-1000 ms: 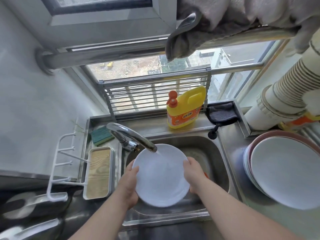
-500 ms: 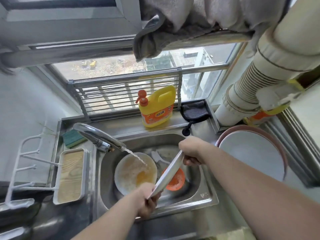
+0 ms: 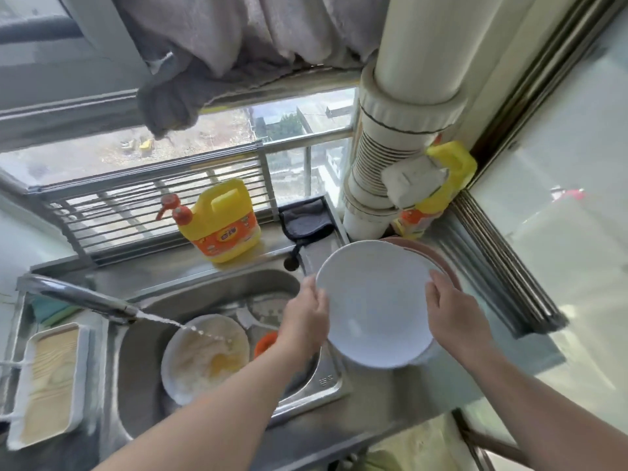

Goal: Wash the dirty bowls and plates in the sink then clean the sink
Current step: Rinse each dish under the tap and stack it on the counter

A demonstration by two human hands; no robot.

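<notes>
Both hands, left hand (image 3: 307,319) and right hand (image 3: 455,317), gripped the white plate (image 3: 373,304) by opposite rims above the pink-rimmed stack (image 3: 450,266). Best lowered level and centred, releasing only once seated.

Head view, steeply down, close over sink (image 3: 217,287)

The round white plate (image 3: 373,300) looks like smooth, glossy plastic or glazed ware; which of the two cannot be told. At nine o'clock of it, the brushed stainless-steel sink (image 3: 142,355) and curved metal tap (image 3: 78,297) shine dully, as does the steel surface (image 3: 384,396). The round white bowl (image 3: 200,362) inside is smeared and wet. At eleven o'clock stands a glossy yellow plastic detergent jug (image 3: 224,226) with an orange paper-like label. A dark matt cloth (image 3: 306,219) lies beside it. Soft grey fabric (image 3: 238,39) hangs at twelve o'clock. The white tray (image 3: 47,382) shows wood-grain.
</notes>
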